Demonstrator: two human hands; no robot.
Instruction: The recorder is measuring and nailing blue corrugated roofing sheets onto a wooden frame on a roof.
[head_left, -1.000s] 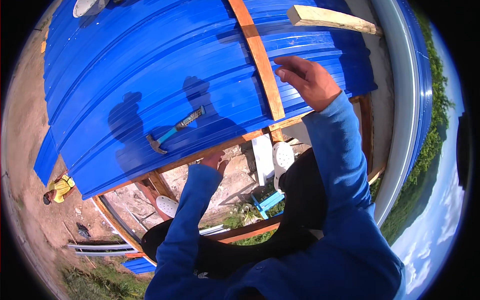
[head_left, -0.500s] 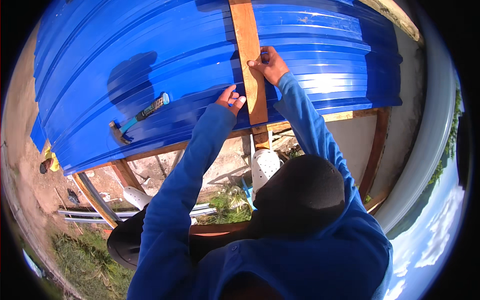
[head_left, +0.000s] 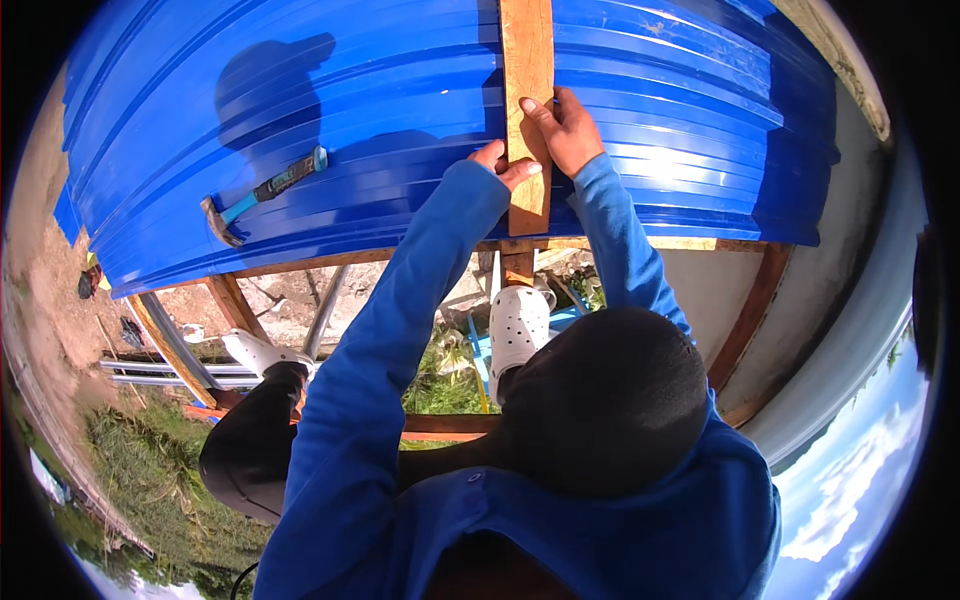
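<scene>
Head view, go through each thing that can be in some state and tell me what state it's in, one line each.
Wooden plank: lying flat along the blue roofing sheet, gripped near its lower end.
Left hand: fingers on the plank's left edge.
Right hand: closed over the plank's right edge.
Hammer: lying loose on the sheet, untouched.
Blue roofing sheet: laid over the wooden frame.

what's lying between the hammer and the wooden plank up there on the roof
In the head view, only bare blue roofing sheet with shadow lies between the hammer and the wooden plank.
</scene>
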